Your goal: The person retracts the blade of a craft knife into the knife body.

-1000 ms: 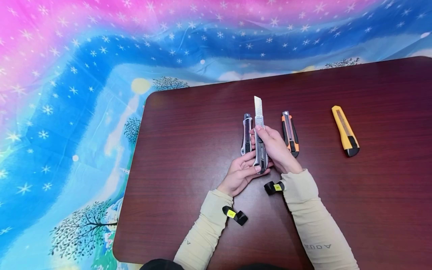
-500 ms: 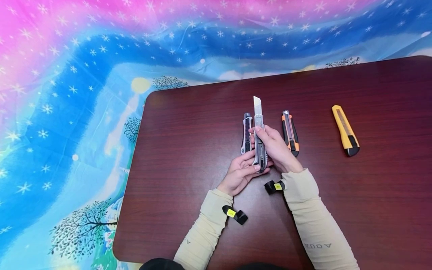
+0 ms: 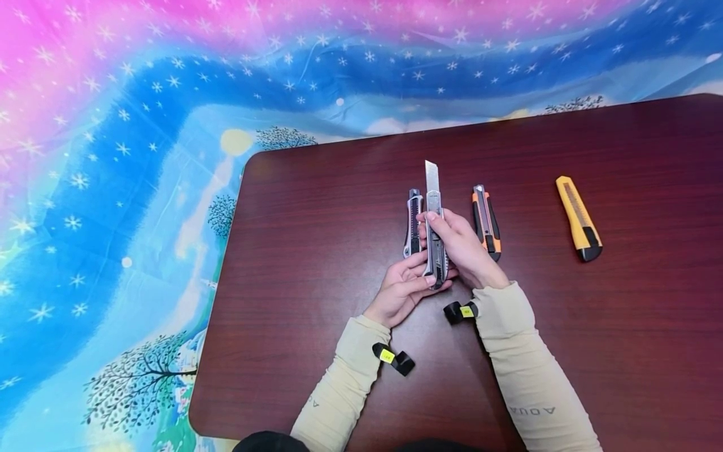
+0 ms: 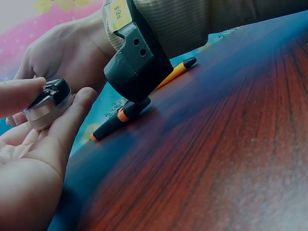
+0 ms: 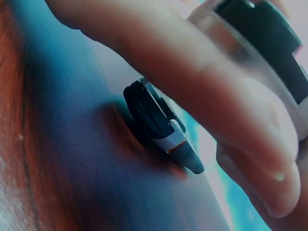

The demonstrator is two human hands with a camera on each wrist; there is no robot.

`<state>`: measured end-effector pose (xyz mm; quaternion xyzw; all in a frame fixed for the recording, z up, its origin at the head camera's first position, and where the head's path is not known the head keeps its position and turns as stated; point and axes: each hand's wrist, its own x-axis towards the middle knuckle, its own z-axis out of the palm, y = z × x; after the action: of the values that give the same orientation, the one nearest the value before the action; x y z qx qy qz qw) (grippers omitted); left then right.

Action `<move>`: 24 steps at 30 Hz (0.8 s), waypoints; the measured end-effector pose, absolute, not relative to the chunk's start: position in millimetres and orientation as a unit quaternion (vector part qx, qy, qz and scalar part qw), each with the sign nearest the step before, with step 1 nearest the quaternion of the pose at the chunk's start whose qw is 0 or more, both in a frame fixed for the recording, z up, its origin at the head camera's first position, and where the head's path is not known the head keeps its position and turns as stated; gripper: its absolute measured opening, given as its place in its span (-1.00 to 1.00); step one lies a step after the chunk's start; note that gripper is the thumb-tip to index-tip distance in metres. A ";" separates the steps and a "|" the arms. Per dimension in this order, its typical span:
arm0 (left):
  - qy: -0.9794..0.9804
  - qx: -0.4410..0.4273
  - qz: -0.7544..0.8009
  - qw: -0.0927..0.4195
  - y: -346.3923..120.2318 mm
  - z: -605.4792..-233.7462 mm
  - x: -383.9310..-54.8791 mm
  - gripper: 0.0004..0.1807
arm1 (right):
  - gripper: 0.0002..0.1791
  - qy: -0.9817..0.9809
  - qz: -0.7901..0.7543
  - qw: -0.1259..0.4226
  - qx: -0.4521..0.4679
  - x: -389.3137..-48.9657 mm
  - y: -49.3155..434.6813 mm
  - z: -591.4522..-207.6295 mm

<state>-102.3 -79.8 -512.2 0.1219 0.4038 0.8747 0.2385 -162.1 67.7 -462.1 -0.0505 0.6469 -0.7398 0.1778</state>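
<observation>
A silver-and-black utility knife [image 3: 436, 251] is held above the table in both hands, its long blade [image 3: 432, 176] extended and pointing away. My left hand [image 3: 398, 292] pinches the rear end, thumb on top and fingers beneath; the left wrist view shows the black end of the knife [image 4: 57, 91] under the thumb. My right hand [image 3: 460, 245] grips the middle of the body, with its thumb lying along the top. Just left of it lies a second grey-and-black utility knife [image 3: 413, 223], partly covered by the hands. The right wrist view shows that grey-and-black knife [image 5: 159, 125] on the tabletop.
An orange-and-black utility knife [image 3: 486, 220] lies right of the hands, partly behind the right one. Farther right is a yellow utility knife [image 3: 578, 220] with a black end. The dark red wooden table [image 3: 316, 220] meets a patterned cloth [image 3: 169, 125] at its back and left.
</observation>
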 end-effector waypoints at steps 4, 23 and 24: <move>0.402 0.118 0.876 0.238 -79.8 -511.7 -102.1 -0.39 | -0.50 0.648 -0.739 0.177 -0.058 -162.1 68.0 -462.9; 0.390 0.115 0.881 0.240 -79.4 -509.4 -102.0 -0.38 | -0.61 0.623 -0.754 0.186 -0.093 -160.3 72.2 -461.0; 0.389 0.115 0.882 0.241 -79.3 -509.5 -102.0 -0.38 | -0.62 0.622 -0.755 0.187 -0.096 -160.0 72.5 -460.9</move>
<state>-102.0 -79.3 -509.5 0.1150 0.3892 0.8817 0.2406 -160.0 72.5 -460.9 -0.0959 0.6216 -0.7546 0.1871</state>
